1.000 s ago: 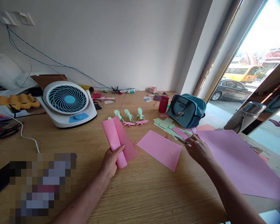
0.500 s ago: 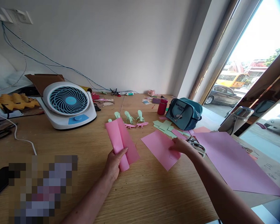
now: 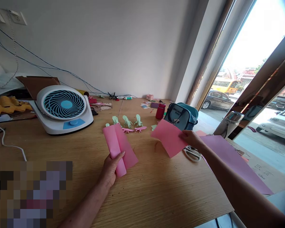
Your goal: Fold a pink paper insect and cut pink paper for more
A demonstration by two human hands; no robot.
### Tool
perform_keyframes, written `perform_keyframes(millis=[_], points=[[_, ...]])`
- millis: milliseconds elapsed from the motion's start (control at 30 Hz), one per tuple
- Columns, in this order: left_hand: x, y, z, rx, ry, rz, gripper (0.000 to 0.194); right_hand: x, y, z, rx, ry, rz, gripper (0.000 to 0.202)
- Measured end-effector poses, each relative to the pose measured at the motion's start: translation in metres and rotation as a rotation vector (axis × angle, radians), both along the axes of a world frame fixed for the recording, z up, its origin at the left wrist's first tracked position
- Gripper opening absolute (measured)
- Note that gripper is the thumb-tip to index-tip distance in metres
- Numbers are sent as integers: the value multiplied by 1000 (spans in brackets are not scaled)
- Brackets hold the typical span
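Note:
My left hand [image 3: 112, 167] grips a folded pink sheet [image 3: 115, 147], thumb on top, above the wooden table [image 3: 142, 202]. A second pink sheet [image 3: 169, 137] hangs raised and slightly bent from my right hand [image 3: 190, 137], whose fingers pinch its right edge. This sheet hides part of a teal bag [image 3: 178, 114] and most of the green paper pieces. Scissors [image 3: 192, 154] lie beneath my right forearm. Green folded figures [image 3: 127, 121] and pink ones [image 3: 140, 129] stand behind the folded sheet.
A white fan [image 3: 66, 104] stands at the left. Beside the bag is a red bottle [image 3: 160, 110]. A large purple sheet [image 3: 228, 158] lies at the right, near a metal flask [image 3: 232, 122]. Cables run along the wall. A pixelated area covers the lower left.
My right hand has lifted its pink sheet off the table, tilting it up before the bag. The view has shifted slightly right. My left hand keeps its hold.

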State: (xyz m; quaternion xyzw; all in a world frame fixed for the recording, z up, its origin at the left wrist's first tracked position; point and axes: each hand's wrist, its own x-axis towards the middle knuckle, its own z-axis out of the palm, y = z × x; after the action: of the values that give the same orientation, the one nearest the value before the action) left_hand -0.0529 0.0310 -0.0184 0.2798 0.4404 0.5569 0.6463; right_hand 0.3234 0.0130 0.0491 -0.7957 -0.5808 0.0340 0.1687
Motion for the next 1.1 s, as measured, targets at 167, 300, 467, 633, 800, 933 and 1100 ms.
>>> perform_keyframes(millis=[167, 300, 467, 633, 800, 933, 1100], points=[[0, -2, -4, 31, -8, -15, 46, 26, -6, -8, 31, 53, -46, 23], [3, -6, -4, 49, -26, -20, 46, 0, -11, -8, 167, 136, 24, 40], [11, -18, 2, 106, -90, -103, 46, -113, -22, -31, 43, 437, 427, 39], [13, -27, 10, 187, -170, -281, 42, -175, -20, -52, 10, 765, 537, 22], [6, -15, 17, 156, -259, -98, 42, -142, -10, -43, 111, 669, 421, 24], [-7, 2, 18, 129, -175, 35, 43, -120, -3, -23, 155, 591, 416, 31], [-35, 21, 15, 104, -42, -124, 34, -104, 4, -14, 162, 600, 474, 32]])
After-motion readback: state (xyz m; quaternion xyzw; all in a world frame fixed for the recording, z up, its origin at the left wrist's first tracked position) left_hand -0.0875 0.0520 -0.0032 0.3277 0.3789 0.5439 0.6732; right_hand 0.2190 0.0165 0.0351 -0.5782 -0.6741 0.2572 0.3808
